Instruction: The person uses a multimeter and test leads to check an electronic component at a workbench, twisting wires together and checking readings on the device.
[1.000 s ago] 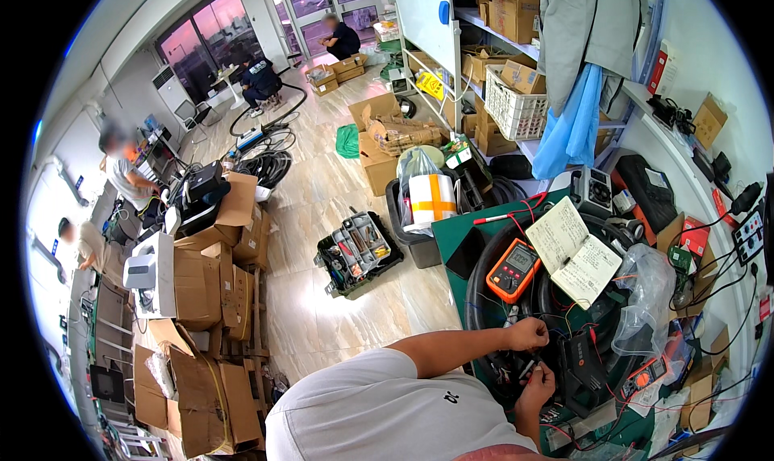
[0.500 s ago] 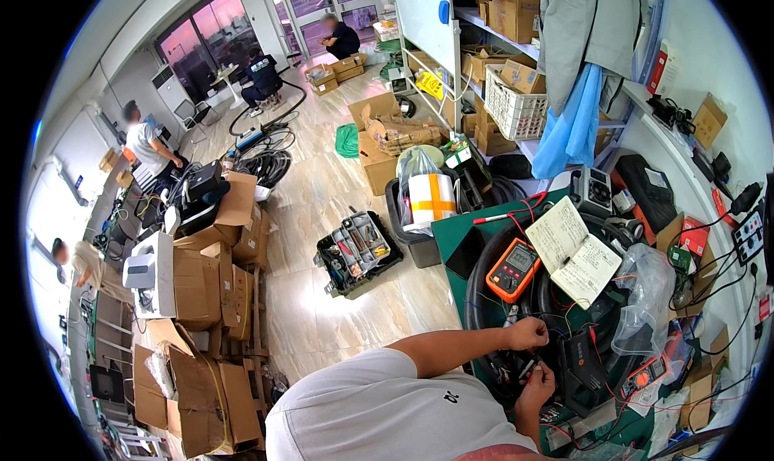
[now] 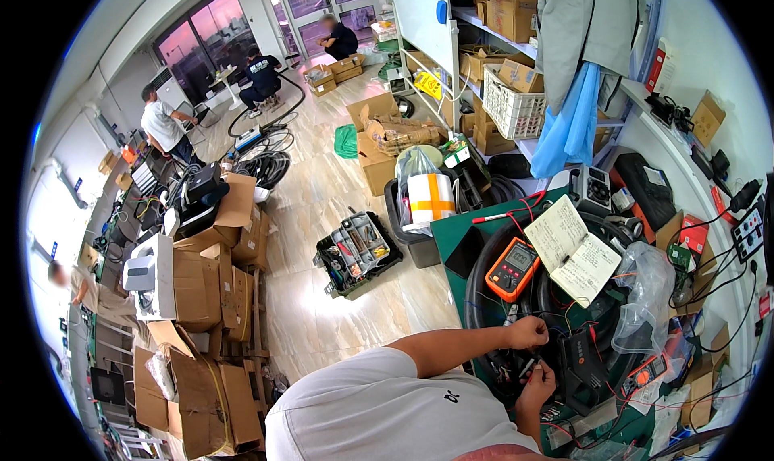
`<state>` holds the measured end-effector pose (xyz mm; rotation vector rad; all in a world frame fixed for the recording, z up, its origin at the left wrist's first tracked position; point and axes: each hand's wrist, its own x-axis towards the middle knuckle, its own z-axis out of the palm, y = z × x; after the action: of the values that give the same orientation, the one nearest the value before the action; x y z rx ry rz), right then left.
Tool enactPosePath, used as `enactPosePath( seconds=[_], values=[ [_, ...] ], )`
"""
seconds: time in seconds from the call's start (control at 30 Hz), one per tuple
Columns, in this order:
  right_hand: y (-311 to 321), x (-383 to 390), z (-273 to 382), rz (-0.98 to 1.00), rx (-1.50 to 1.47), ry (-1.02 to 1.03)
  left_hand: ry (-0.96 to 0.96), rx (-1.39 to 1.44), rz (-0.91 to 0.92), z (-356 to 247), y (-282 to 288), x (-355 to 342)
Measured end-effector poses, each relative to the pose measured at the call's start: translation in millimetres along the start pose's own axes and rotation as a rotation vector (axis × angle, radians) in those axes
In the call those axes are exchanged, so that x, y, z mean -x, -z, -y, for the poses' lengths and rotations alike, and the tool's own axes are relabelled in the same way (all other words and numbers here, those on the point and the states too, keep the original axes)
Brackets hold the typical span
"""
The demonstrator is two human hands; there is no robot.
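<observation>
My left hand (image 3: 528,332) is closed, fingertips pinched together over the green work table; whatever they grip is too small to make out. Just below it, my right hand (image 3: 537,384) grips a small dark piece with a pale end (image 3: 528,370). Both hands are close together above a coil of thick black cable (image 3: 482,288). On the coil lie an orange multimeter (image 3: 513,269) and an open notebook (image 3: 576,255) with handwriting. To the right of my right hand is a black box-shaped device (image 3: 582,372) with thin wires around it.
A second orange meter (image 3: 645,376) and a clear plastic bag (image 3: 645,300) lie at the table's right. An open toolbox (image 3: 359,251) stands on the floor. Cardboard boxes (image 3: 197,288) are stacked at left. Several other people are farther off, one in a white shirt (image 3: 165,122).
My hands stay almost in the same place. At the far left, the standing person in white has moved right and farther away; another person near the left wall has shifted lower.
</observation>
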<state>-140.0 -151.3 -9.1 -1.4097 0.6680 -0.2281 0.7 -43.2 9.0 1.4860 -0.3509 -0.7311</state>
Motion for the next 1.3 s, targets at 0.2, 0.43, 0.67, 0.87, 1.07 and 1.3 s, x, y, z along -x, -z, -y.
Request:
enactPosePath(
  seconds=[0.2, 0.43, 0.67, 0.87, 1.07, 1.3],
  values=[
    [0, 1, 2, 0.009, -0.001, 0.000, -0.001, -0.003, 0.004, 4, 0, -2],
    [-1, 2, 3, 0.000, -0.016, 0.002, 0.000, -0.006, 0.001, 5, 0, -3],
    [-1, 2, 2, -0.004, -0.018, 0.002, 0.020, 0.013, 0.009, 6, 0, -4],
    [-1, 0, 0, -0.001, -0.025, 0.007, 0.004, 0.012, 0.012, 7, 0, -3],
    [0, -1, 0, -0.004, -0.019, 0.009, 0.006, 0.014, 0.017, 3, 0, -2],
    [0, 1, -1, -0.007, -0.015, 0.009, 0.004, 0.021, 0.010, 4, 0, 0]
  ],
)
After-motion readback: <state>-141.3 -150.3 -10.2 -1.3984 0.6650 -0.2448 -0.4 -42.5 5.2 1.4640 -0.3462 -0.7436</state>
